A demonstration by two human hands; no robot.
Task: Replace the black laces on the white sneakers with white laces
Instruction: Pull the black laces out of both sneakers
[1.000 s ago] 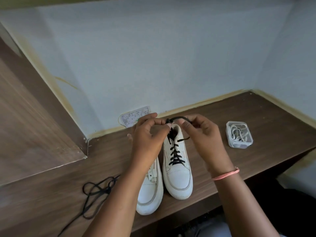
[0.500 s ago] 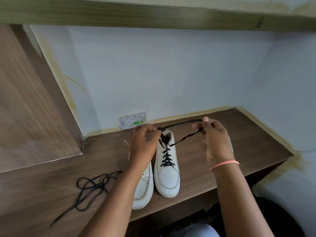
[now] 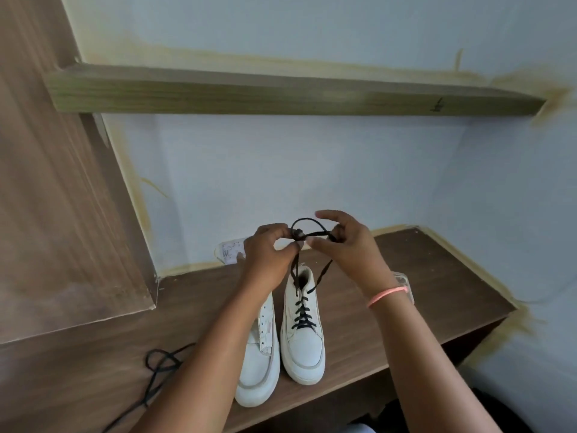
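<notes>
A brown wooden table (image 3: 406, 295) meets a pale wall under a wooden shelf (image 3: 281, 95), and my hands hang above it. My left hand (image 3: 270, 254) pinches the black lace (image 3: 301, 310) beside my right hand (image 3: 346, 245), whose fingers (image 3: 327, 215) spread with the lace looped round them. Below my fingers stands the right sneaker (image 3: 304, 339), its lower eyelets laced, touching the unlaced left sneaker (image 3: 260, 364); a loose black lace (image 3: 159, 367) lies well left of my left forearm.
</notes>
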